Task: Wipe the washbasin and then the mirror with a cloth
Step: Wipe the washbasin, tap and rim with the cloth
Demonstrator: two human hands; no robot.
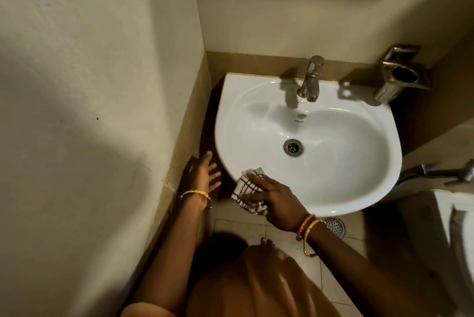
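Note:
A white washbasin [333, 162] hangs on the back wall, with a chrome tap [310, 78] at its rear and a metal drain [293, 147] in the bowl. A white cloth with dark checked lines [245, 187] lies over the basin's front-left rim. My right hand [274, 200] presses it there with straight fingers. My left hand [202, 175] hovers open beside the basin's left edge, near the wall, holding nothing. No mirror is in view.
A metal holder [396, 78] is fixed to the right wall by the basin. A white toilet [459, 239] and a wall tap [446, 171] are at the right. A floor drain [336, 226] sits under the basin. The left wall stands close.

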